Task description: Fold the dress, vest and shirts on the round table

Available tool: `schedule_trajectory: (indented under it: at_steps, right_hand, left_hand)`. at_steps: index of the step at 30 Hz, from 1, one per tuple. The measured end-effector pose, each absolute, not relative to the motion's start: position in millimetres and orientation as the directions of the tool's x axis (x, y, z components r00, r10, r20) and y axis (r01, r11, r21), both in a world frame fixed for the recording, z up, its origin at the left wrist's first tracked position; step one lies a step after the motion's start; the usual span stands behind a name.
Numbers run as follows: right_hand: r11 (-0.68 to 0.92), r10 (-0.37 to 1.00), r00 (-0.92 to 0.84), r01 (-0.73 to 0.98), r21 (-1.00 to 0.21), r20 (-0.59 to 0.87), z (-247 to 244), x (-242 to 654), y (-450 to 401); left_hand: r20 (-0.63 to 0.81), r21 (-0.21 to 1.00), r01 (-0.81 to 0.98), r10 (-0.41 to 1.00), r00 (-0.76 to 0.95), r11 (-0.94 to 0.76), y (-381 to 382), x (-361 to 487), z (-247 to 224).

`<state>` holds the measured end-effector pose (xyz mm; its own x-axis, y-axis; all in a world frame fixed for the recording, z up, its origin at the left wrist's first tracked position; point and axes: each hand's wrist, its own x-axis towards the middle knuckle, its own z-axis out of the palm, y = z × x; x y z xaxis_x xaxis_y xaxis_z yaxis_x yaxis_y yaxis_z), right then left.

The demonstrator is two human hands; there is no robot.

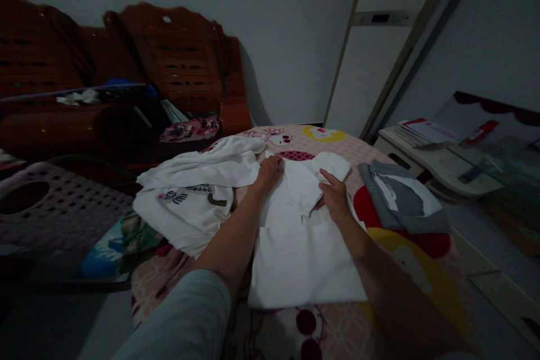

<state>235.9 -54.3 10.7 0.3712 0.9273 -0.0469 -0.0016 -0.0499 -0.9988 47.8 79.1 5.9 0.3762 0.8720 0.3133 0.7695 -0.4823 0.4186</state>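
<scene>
A white shirt (310,264) lies in front of me, its lower part folded up in a broad flat panel. At its upper left edge my left hand (270,173) is closed, pinching the white cloth. On the right side of the same shirt rests my right hand (336,197), index finger stretched out over a folded part and thumb apart from it. The other fingers of that hand are partly hidden. Left of my arms a white garment with dark embroidery (189,197) lies loosely rumpled. A grey and white folded garment (403,197) sits to the right.
The round table wears a patterned pink cloth (346,326). Behind it on the left stands a carved wooden sofa (177,56) with clothes on it. A pale woven basket (71,202) is at the left. Papers (430,130) lie on a cabinet at right, near a tall white appliance (371,62).
</scene>
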Motion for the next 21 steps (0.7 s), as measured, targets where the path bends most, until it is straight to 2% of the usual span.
schedule_trajectory:
  at_steps: [3, 8, 11, 14, 18, 21]
  right_hand:
    - [-0.133, 0.911, 0.392, -0.007, -0.991, -0.126, 11.8, 233.2, -55.6]
    - [-0.088, 0.907, 0.413, -0.006, -0.996, -0.083, 12.4, 233.2, -54.7]
    - [-0.138, 0.883, 0.451, -0.007, -0.990, -0.126, 15.9, 234.7, -54.7]
    - [-0.197, 0.862, 0.480, 0.018, -0.980, -0.165, 20.3, 236.2, -56.2]
    - [-0.112, 0.876, 0.481, 0.114, -0.987, -0.044, 20.3, 238.9, -58.4]
    - [-0.075, 0.889, 0.458, 0.177, -0.981, 0.015, 14.8, 242.9, -57.8]
  left_hand:
    - [0.273, 0.360, 0.786, 0.863, 0.426, -0.502, 78.6, 47.9, 4.6]
    - [0.240, 0.247, 0.796, 0.831, 0.502, -0.552, 77.1, 49.0, 2.6]
    - [0.237, 0.217, 0.807, 0.832, 0.502, -0.549, 76.7, 49.7, 0.6]
    - [0.237, 0.216, 0.817, 0.840, 0.488, -0.535, 76.1, 50.4, -0.8]
    - [0.234, 0.252, 0.817, 0.852, 0.469, -0.519, 75.3, 49.8, 2.0]
    - [0.266, 0.337, 0.752, 0.823, 0.501, -0.567, 75.8, 49.3, 6.1]
